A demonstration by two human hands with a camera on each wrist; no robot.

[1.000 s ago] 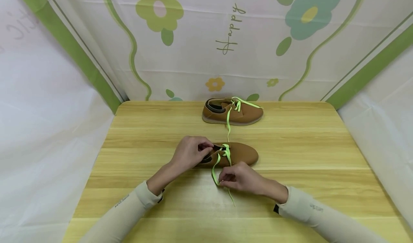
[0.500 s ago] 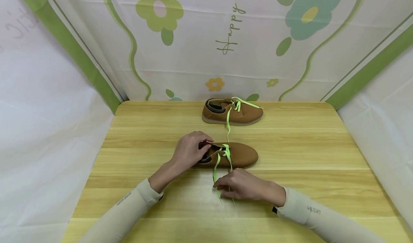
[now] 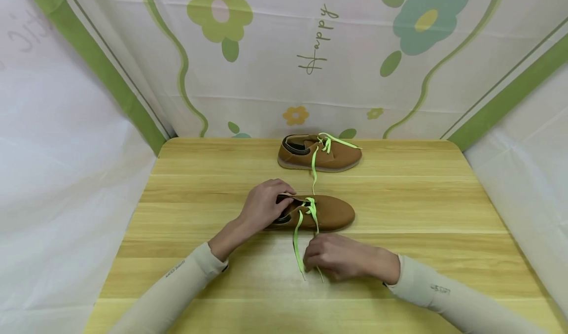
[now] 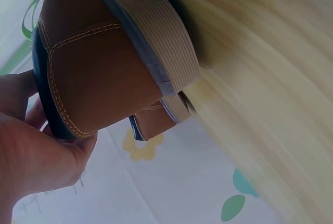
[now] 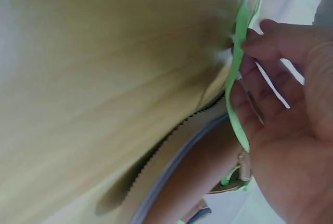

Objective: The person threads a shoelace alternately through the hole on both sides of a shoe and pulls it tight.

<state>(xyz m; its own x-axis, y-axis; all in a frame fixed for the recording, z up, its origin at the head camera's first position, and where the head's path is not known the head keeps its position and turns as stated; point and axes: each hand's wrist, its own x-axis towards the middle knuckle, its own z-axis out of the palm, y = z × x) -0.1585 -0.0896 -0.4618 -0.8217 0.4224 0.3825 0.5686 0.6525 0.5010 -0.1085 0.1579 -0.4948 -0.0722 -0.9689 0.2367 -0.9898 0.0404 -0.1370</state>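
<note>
A brown shoe (image 3: 335, 213) with lime-green laces lies on the wooden table, toe to the right. My left hand (image 3: 265, 205) holds its opening, with the thumb at the inner side and fingers over the far edge. In the left wrist view, the left hand (image 4: 44, 151) is at the dark collar of the shoe heel (image 4: 99, 73). My right hand (image 3: 333, 256) is just in front of the shoe, beside the hanging lace ends. One lace (image 5: 238, 52) passes before its loosely bent fingers in the right wrist view. The other lace end (image 3: 319, 274) is partly hidden by this hand.
A matching brown shoe (image 3: 341, 161) stands at the back of the table (image 3: 199, 176), one lace trailing toward the front shoe. Behind the table hangs a white curtain (image 3: 266, 78) with flower prints. White cloth also borders both sides.
My right hand has let go of the left lace, which now hangs straight onto the table, and has shifted right and slightly nearer. My left hand has moved slightly up on the shoe's opening.
</note>
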